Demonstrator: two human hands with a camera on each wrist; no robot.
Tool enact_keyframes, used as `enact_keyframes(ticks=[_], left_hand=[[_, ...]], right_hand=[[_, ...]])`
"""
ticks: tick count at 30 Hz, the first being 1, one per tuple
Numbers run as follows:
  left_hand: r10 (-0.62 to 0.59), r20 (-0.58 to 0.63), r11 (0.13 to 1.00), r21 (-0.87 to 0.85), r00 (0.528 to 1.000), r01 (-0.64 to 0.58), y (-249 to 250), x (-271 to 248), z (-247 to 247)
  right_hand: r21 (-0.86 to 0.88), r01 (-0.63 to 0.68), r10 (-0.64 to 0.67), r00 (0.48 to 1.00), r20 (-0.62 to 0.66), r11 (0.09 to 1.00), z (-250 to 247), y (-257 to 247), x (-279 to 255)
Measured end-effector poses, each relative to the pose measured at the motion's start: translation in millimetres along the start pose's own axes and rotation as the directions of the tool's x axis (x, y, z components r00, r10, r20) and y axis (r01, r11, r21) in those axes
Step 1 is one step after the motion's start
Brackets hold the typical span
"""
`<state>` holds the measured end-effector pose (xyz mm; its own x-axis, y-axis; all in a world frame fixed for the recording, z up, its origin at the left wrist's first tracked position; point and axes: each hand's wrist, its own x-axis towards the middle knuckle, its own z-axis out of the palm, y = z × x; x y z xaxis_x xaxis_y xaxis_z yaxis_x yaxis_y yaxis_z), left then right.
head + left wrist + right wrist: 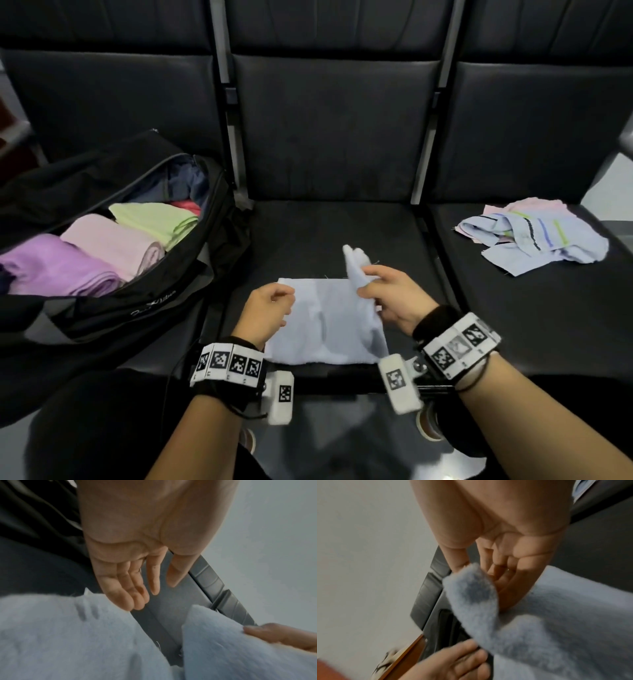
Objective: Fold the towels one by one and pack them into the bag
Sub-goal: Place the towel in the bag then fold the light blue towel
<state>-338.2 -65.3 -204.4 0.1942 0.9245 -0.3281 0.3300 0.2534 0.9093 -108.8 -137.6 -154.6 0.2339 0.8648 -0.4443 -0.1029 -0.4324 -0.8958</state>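
Observation:
A pale blue towel (318, 329) lies flat on the middle black seat (308, 233). My right hand (368, 284) pinches the towel's right side and lifts it into a standing fold (471, 592), thumb on one face and fingers on the other. My left hand (282, 305) hovers over the towel's left edge with relaxed fingers (137, 595) and holds nothing. The black bag (144, 301) stands unzipped on the left seat, holding purple (51, 263), pink (116, 243) and green (154, 219) folded towels. Darker cloth sits deeper in the bag.
A loose heap of striped blue and pink towels (534, 236) lies on the right seat. Grey metal dividers (236, 150) run between the seat backs. The seat's front edge (342, 370) is just before my wrists, with shoes (428, 425) on the floor below.

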Motion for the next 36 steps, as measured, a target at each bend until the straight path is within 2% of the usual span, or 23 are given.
enact_keyframes(ticks=[4, 6, 8, 10, 14, 17, 20, 23, 25, 29, 32, 34, 36], left_hand=[[-0.168, 0.051, 0.954, -0.245, 0.984, 0.176, 4, -5, -6], [-0.223, 0.051, 0.942, -0.245, 0.973, 0.229, -2, -6, -9], [-0.245, 0.021, 0.956, -0.161, 0.969, 0.245, -10, -5, -11], [-0.189, 0.006, 0.976, -0.11, 0.982, 0.189, -17, -2, -10], [-0.062, 0.061, 0.997, 0.051, 0.996, 0.059, -22, 1, -1], [-0.008, 0.023, 0.984, 0.178, 1.0, 0.004, -22, 1, 5], [0.052, -0.037, 0.981, 0.189, 0.998, -0.045, -22, 2, 3], [0.047, -0.044, 0.958, 0.284, 0.998, -0.033, -26, 1, 0], [0.047, -0.057, 0.93, 0.367, 0.997, -0.022, -30, -1, 0], [0.068, -0.067, 0.895, 0.444, 0.995, -0.031, -29, -3, 3], [0.072, -0.116, 0.832, 0.555, 0.991, 0.004, -28, -6, 4], [0.144, -0.146, 0.77, 0.638, 0.979, -0.018, -26, -8, 5], [0.232, -0.092, 0.75, 0.65, 0.968, -0.118, -21, -10, 8]], right_hand=[[-0.065, 0.024, -0.012, 0.985, 0.174, 0.998, 58, 3, 4], [-0.115, 0.012, 0.015, 0.973, 0.23, 0.993, 72, 12, 3], [-0.19, 0.013, 0.029, 0.976, 0.218, 0.982, 69, 23, 2], [-0.225, 0.034, 0.007, 0.984, 0.176, 0.974, 56, 36, 2], [-0.314, 0.104, -0.076, 0.992, 0.1, 0.944, 32, 52, -2], [-0.381, 0.168, -0.14, 0.985, 0.1, 0.909, 21, 54, -6], [-0.466, 0.268, -0.228, 0.963, 0.142, 0.843, 21, 56, -8], [-0.605, 0.356, -0.269, 0.935, 0.233, 0.712, 25, 61, -10], [-0.687, 0.389, -0.241, 0.921, 0.307, 0.613, 28, 67, -11], [-0.755, 0.453, -0.206, 0.891, 0.405, 0.475, 29, 74, -11], [-0.78, 0.488, -0.249, 0.873, 0.42, 0.392, 28, 77, -11], [-0.842, 0.485, -0.262, 0.866, 0.425, 0.237, 27, 82, -13], [-0.884, 0.453, -0.241, 0.876, 0.417, 0.118, 28, 89, -14]])
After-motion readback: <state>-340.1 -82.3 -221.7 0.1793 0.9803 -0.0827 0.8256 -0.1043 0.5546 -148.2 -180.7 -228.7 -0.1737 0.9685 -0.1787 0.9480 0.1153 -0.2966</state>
